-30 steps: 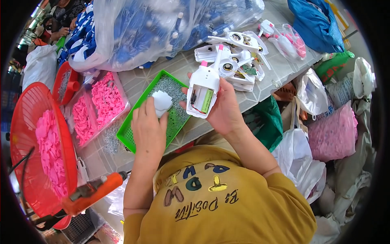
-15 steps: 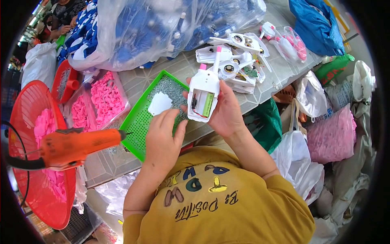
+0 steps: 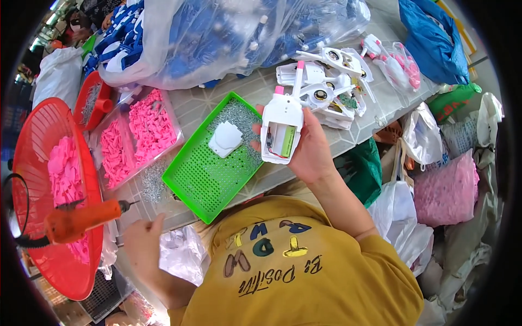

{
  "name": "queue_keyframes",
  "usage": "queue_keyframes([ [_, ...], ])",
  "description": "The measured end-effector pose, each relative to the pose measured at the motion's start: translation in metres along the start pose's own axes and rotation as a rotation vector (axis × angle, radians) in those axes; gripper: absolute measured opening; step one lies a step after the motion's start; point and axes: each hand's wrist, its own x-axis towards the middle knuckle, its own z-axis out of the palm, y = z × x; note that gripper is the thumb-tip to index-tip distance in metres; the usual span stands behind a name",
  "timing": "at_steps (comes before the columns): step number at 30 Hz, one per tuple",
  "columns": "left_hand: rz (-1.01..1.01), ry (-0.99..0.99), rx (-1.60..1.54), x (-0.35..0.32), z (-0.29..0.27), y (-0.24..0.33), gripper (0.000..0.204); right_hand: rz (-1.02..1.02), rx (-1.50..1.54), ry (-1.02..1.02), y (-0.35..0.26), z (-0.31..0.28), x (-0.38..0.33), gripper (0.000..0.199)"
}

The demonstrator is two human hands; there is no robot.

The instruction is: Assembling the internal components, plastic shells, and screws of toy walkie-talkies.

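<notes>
In my right hand (image 3: 311,146) is a white plastic toy body (image 3: 283,117) with pink tips, held with its open compartment facing up. Inside the compartment lie a green battery (image 3: 288,142) and thin red and black wires. My left hand (image 3: 145,244) is low at the table's near edge, thumb apart from the fingers, with nothing seen in it; some fingers are hard to make out. Just beyond it hangs an orange electric screwdriver (image 3: 81,220), its bit pointing right, apart from the hand. A white plastic cover (image 3: 225,139) rests on the screws in the green perforated tray (image 3: 204,187).
Several white toy bodies (image 3: 331,81) are piled at the far right. Pink parts fill a clear box (image 3: 176,136) and a red basket (image 3: 89,271). A red scoop (image 3: 102,108) holds screws. A large clear bag (image 3: 190,49) of blue parts spans the back; bags crowd the right.
My left hand has left the green tray and moved left and nearer to me. The electric screwdriver has shifted left, away from the tray. My right hand still holds the toy body.
</notes>
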Motion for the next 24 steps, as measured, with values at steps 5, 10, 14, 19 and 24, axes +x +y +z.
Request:
queue_keyframes([
  [5,-0.107,0.492,-0.380,0.010,0.010,-0.073,0.049,0.040,0.045,-0.029,0.003,0.000,0.000,0.054],
  [10,0.411,0.658,-1.138,0.028,0.021,-0.053,0.083,0.055,0.019,0.023,0.004,0.005,0.000,0.050],
  [14,0.440,0.621,-1.329,0.029,0.021,-0.045,0.087,0.025,-0.006,0.026,0.005,0.002,0.000,0.051],
  [19,0.717,0.517,-1.312,0.036,0.020,-0.025,0.078,0.024,-0.013,-0.004,0.006,0.003,-0.002,0.052],
  [24,0.438,0.272,-0.778,0.012,-0.011,0.020,0.040,-0.048,-0.019,0.009,0.006,-0.002,-0.004,0.053],
])
